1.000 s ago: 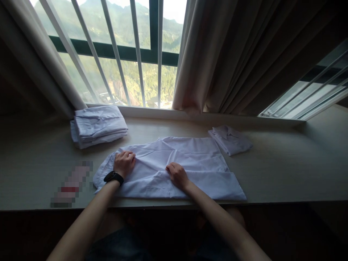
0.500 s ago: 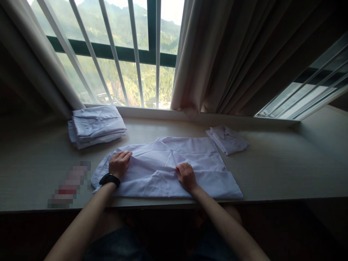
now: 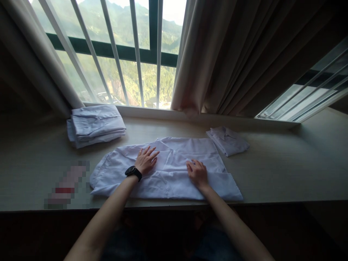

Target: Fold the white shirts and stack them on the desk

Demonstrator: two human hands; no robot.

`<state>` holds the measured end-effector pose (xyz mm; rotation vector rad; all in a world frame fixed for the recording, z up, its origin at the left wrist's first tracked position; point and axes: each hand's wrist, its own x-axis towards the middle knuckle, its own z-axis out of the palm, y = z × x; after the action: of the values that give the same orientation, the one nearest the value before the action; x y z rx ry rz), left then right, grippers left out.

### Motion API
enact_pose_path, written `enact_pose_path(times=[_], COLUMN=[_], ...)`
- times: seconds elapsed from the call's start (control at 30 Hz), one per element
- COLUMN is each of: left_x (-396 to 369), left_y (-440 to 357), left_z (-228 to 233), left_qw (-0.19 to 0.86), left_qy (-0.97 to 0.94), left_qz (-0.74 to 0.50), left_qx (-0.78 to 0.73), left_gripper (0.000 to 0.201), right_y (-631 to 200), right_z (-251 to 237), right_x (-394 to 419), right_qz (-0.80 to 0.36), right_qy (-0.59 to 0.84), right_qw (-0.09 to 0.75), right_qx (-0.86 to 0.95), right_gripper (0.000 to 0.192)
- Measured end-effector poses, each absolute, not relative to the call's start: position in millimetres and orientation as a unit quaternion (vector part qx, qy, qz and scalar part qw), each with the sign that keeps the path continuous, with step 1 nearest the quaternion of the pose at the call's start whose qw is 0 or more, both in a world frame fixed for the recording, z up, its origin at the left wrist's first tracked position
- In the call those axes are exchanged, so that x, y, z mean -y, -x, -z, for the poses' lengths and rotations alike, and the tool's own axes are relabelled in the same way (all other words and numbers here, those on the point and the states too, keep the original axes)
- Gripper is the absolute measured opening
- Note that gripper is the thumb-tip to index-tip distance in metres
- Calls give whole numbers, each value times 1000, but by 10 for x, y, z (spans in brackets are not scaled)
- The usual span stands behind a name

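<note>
A white shirt (image 3: 174, 148) lies spread flat along the front of a pale wooden window ledge (image 3: 277, 170). My left hand (image 3: 145, 160), with a black watch on the wrist, rests palm down on the shirt's middle left, fingers spread. My right hand (image 3: 197, 173) presses flat on the shirt a little right of centre, near a folded edge. Neither hand grips any cloth.
A stack of folded white shirts (image 3: 95, 125) sits at the back left by the window. One small folded white shirt (image 3: 227, 140) lies at the back right. A blurred-out object (image 3: 65, 186) lies front left. Curtains (image 3: 231, 54) hang behind the ledge.
Both hands were bunched on the cloth before; now they lie flat. My left hand slid right toward the shirt's middle, and my right hand moved right too. The shirt looks smoother.
</note>
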<state>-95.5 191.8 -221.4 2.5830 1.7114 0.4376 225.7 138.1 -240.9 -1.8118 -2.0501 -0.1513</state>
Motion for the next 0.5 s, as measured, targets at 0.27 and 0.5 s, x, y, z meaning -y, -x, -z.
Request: enact_pose_path(times=[0.27, 0.5], left_x=[-1895, -1907], left_y=[738, 402], left_z=[2340, 2198], left_qw=[75, 85], left_qy=[-803, -804], left_qz=[-94, -114], left_qx=[-584, -578], left_gripper=[49, 53], right_y=[-2707, -2770], right_z=[2483, 2465], right_x=[-1479, -1388], right_qz=[16, 18], right_qy=[698, 677], right_qw=[213, 231], right_qx=[684, 698], right_gripper=[23, 21])
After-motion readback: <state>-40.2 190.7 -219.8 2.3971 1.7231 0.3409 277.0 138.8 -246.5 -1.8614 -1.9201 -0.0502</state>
